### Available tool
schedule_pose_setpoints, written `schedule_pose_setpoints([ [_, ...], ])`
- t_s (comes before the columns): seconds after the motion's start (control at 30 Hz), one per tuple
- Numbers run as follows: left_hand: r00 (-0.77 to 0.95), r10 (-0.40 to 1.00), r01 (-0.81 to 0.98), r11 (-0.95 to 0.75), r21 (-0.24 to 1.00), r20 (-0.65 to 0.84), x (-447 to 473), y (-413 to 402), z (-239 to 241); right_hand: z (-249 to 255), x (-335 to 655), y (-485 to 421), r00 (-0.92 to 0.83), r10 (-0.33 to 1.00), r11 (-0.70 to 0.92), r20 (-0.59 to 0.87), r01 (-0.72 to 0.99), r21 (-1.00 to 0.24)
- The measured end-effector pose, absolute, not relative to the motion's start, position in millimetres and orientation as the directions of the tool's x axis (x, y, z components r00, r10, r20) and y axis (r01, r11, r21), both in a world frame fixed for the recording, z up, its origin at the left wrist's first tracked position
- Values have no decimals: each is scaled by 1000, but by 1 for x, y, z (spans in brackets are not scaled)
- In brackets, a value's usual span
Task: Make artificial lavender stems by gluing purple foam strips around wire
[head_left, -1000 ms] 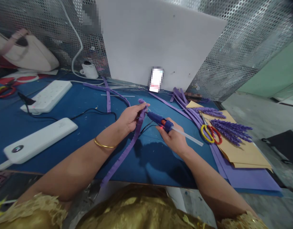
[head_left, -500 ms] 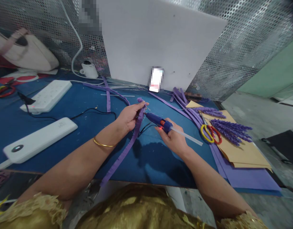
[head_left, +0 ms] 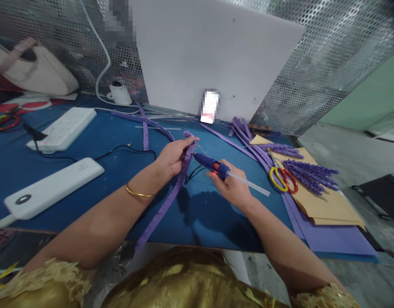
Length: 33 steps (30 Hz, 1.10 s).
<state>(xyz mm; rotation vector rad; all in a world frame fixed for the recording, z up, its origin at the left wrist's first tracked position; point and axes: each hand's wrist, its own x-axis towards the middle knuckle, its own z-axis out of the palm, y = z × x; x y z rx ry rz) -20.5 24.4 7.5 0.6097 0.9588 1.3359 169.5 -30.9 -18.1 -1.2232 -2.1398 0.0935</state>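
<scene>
My left hand (head_left: 173,157) is closed around the top of a long fringed purple foam strip (head_left: 164,201), which hangs down past the table's front edge. A small rolled purple tip shows above my fingers. My right hand (head_left: 231,186) grips a blue hot glue gun (head_left: 210,164) with a red light and a clear glue stick (head_left: 250,183) sticking out behind. The gun's nozzle points left and meets the strip just beside my left fingers.
The blue table (head_left: 97,141) holds a white power bank (head_left: 52,187), a white power strip (head_left: 63,128) and black cables at left. Yellow and red scissors (head_left: 282,178), finished purple sprigs (head_left: 309,174), brown paper and purple foam sheets (head_left: 331,239) lie at right. A white board stands behind.
My right hand and the glue gun have shifted slightly left, bringing the nozzle up to the strip. My left hand has barely moved.
</scene>
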Motion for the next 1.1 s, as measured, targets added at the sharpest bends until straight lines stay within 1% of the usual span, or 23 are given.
schedule_pose_setpoints([
  [0.13,-48,970,-518,180,836,-239,-21,25,8,-18,171,-31,-349,789,561,505,744,-363],
  [0.2,-62,968,-511,177,841,-242,-21,25,8,-19,172,-30,-340,793,561,506,731,-388],
  [0.27,-79,963,-513,182,839,-257,-21,25,10,-20,173,-28,-312,801,562,511,686,-462],
  [0.33,-85,955,-525,199,828,-284,-21,25,12,-20,175,-25,-243,838,526,489,599,-604],
  [0.43,-83,941,-548,231,804,-327,-21,23,16,-18,177,-19,-99,918,393,384,366,-844],
  [0.5,-86,933,-558,245,793,-349,-20,22,17,-15,181,-11,-6,948,314,318,193,-930],
  [0.57,-87,930,-562,251,788,-358,-20,22,17,-14,187,-1,78,961,260,264,59,-964],
  [0.63,-82,931,-557,252,791,-355,-20,21,17,-16,196,12,113,978,179,174,-36,-983],
  [0.73,-53,936,-542,266,797,-349,-19,20,16,-23,206,28,143,989,-17,-34,-115,-993],
  [0.8,-29,933,-528,291,798,-359,-18,17,16,-29,209,34,148,977,-138,-155,-121,-983],
  [0.87,-11,929,-515,313,798,-371,-16,15,18,-33,208,37,136,966,-207,-219,-97,-974],
  [0.97,1,926,-509,326,797,-378,-13,11,22,-37,203,36,129,964,-227,-231,-45,-973],
  [1.1,20,915,-504,357,786,-403,-10,9,28,-41,196,41,162,972,-188,-173,85,-979],
])
